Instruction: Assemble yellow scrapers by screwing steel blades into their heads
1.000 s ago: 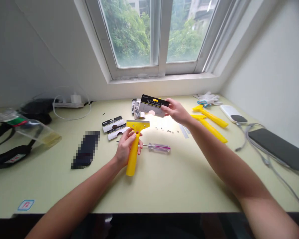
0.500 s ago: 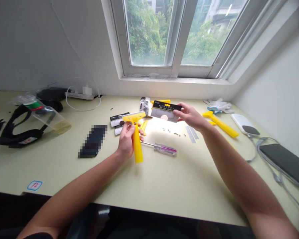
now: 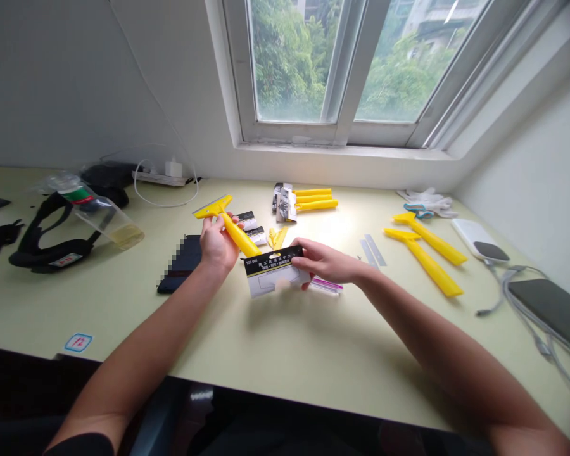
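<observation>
My left hand (image 3: 220, 244) is closed around a yellow scraper (image 3: 237, 235), near its head. The scraper's wide head points up and left, and its handle slants down to the right. Between the fingers of my right hand (image 3: 320, 261) is a black and white packaging card (image 3: 270, 271) with a hang hole. The card hides the end of the scraper handle; whether they touch I cannot tell. Behind my right hand, a screwdriver (image 3: 327, 286) with a clear and purple handle lies partly covered. More cards (image 3: 254, 235) and small yellow parts (image 3: 278, 237) lie beyond the hands.
Packaged yellow scrapers (image 3: 313, 199) lie toward the window. Two thin blades (image 3: 375, 251) and bare yellow scraper handles (image 3: 430, 269) are to the right, near gloves (image 3: 430, 202) and a power bank (image 3: 479, 239) with cables. At left are a pixelated dark phone (image 3: 183, 266) and a bottle (image 3: 102, 215).
My right hand has brought the card down and left, in front of the scraper handle. My left hand has moved left and turned the scraper so its handle points right.
</observation>
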Demonstrator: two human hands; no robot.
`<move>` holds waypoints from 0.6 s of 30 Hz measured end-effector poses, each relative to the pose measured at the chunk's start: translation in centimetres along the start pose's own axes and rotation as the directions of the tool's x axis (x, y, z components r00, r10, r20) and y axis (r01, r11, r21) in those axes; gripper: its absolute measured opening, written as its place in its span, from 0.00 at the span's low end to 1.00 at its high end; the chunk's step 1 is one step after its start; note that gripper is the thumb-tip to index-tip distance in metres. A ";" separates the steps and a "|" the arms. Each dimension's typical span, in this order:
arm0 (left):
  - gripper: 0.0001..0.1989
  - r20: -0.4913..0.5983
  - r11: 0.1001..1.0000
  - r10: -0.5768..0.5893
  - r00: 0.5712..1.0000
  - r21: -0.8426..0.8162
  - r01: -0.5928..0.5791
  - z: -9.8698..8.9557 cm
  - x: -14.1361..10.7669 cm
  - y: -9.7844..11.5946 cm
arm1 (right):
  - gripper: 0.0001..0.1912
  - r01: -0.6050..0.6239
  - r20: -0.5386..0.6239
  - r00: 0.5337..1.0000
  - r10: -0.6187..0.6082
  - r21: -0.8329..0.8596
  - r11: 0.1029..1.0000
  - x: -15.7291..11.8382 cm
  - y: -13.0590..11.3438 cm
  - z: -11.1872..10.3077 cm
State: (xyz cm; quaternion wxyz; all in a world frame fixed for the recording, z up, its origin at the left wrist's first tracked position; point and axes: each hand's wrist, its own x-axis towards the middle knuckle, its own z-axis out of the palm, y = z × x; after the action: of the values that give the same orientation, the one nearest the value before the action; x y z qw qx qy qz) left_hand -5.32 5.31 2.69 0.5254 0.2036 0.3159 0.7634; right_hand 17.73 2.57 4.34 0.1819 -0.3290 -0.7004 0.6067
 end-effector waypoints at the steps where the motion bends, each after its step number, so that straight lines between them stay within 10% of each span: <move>1: 0.08 0.014 1.000 -0.019 1.000 0.005 0.019 0.2 -0.4 -0.2 | 0.14 0.010 -0.040 0.999 -0.008 0.040 0.999 0.1 0.2 0.3; 10: 0.12 0.068 0.993 -0.113 0.991 0.044 0.110 1.1 -3.1 -1.7 | 0.14 0.177 -0.490 0.872 -0.005 0.306 0.935 2.4 2.5 2.7; 18: 0.08 0.122 0.986 -0.164 0.979 0.009 0.164 1.1 -3.7 -1.4 | 0.18 0.143 -0.362 0.931 0.050 0.485 0.863 2.1 2.7 3.8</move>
State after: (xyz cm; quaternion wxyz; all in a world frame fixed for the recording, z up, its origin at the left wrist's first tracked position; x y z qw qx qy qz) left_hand -2.30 2.51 2.62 0.6049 0.2231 0.2985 0.7037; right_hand 14.39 1.40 0.64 0.4019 -0.3588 -0.4800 0.6923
